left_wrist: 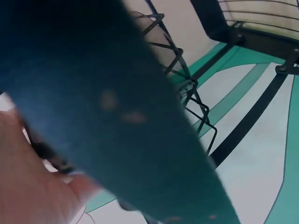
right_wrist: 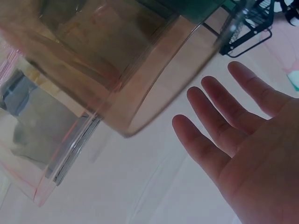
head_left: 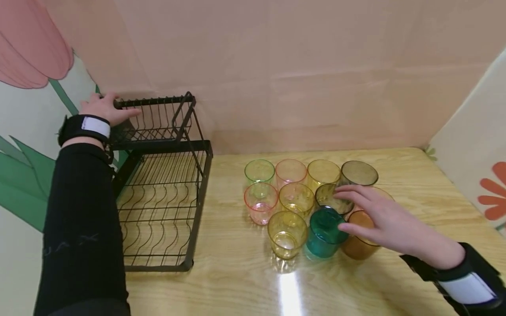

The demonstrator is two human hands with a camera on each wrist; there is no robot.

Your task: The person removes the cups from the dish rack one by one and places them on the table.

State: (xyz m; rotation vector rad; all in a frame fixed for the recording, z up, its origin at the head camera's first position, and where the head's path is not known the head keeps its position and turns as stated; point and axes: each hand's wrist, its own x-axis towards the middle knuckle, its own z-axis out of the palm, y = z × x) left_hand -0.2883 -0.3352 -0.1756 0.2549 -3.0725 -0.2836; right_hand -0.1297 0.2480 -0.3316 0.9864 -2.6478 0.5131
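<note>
My left hand (head_left: 103, 109) reaches over the upper tier of a black two-tier dish rack (head_left: 194, 237), thumb extended to the right. Under its wrist a dark see-through shape (head_left: 124, 131), perhaps a glass, shows partly. A blurred dark teal surface (left_wrist: 117, 121) fills much of the left wrist view; most fingers are hidden there. My right hand (head_left: 389, 221) hovers with fingers spread over the right side of a group of coloured glasses. Beneath it are an orange glass (head_left: 357, 252) and a smoky glass (head_left: 330, 199); its thumb is near a teal glass (head_left: 324, 245), contact unclear.
Glasses stand close together on the wooden table (head_left: 233, 281), including a yellow one (head_left: 286, 245) in front, pink-rimmed (head_left: 261, 215) and green-rimmed (head_left: 258, 177) ones at left, and a grey one (head_left: 359, 173) at the back right. A pinkish backdrop (head_left: 300, 87) rises behind.
</note>
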